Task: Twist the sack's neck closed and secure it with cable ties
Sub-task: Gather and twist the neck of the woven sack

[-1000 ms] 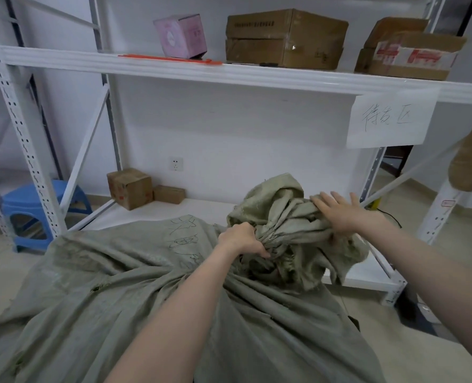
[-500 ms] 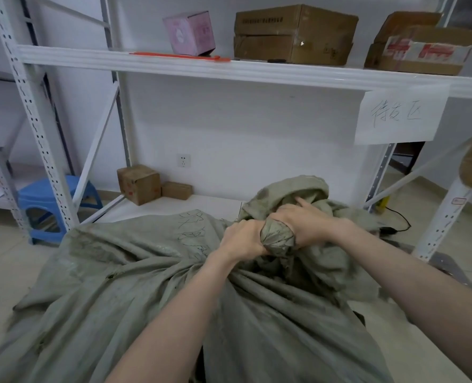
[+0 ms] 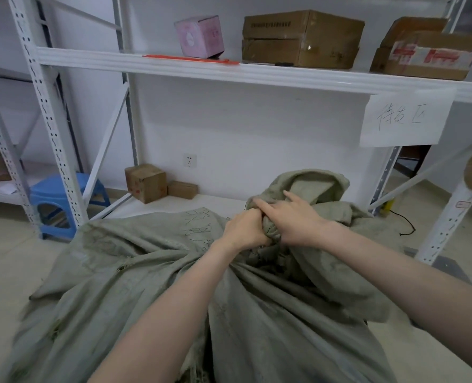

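Observation:
A large grey-green woven sack (image 3: 135, 275) fills the lower half of the head view, with black scribbled writing near its top. Its neck (image 3: 271, 228) is bunched and twisted into a tight rope. My left hand (image 3: 244, 230) grips the neck from the left. My right hand (image 3: 291, 219) wraps round the same neck from the right, index finger stretched over the top. The loose mouth of the sack (image 3: 312, 186) flops up behind my hands. Orange cable ties (image 3: 190, 58) lie on the white shelf (image 3: 257, 71) above.
The white metal rack's uprights (image 3: 47, 117) stand left and right (image 3: 447, 217) of the sack. Cardboard boxes (image 3: 301, 37) and a pink box (image 3: 200, 35) sit on the shelf. A blue stool (image 3: 60, 197) is at left, and small boxes (image 3: 146, 182) rest on the low shelf.
My right hand came off the loose sack top and closed round the neck beside my left hand. The neck has become a tighter twist, and the loose mouth has dropped back behind my hands.

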